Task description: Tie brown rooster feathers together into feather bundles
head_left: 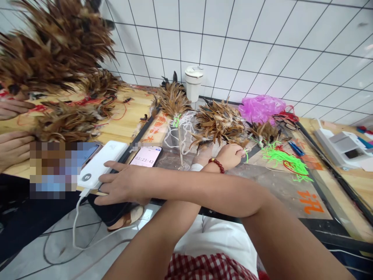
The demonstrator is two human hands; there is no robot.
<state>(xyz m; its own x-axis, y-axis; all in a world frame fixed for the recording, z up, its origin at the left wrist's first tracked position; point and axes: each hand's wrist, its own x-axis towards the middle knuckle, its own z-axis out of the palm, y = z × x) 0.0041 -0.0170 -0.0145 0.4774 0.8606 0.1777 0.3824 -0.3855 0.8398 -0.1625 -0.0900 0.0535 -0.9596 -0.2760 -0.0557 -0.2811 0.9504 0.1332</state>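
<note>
My forearms cross, the right one over the left. My left hand, wearing a red bead bracelet, is closed near the brown feathers; a short piece of green string sticks out of its fingers. To the left, my right hand has its fingers spread at the edge of a white power bank with a cable plugged in. It holds nothing that I can see. A phone showing a timer lies beside it. A stick with feathers tied by green string lies between my hands.
Cut green strings and a blue cutter lie at right. Behind stand a white cup and a pink plastic bag. At left, another person's hands are near feather bundles. A white device sits far right.
</note>
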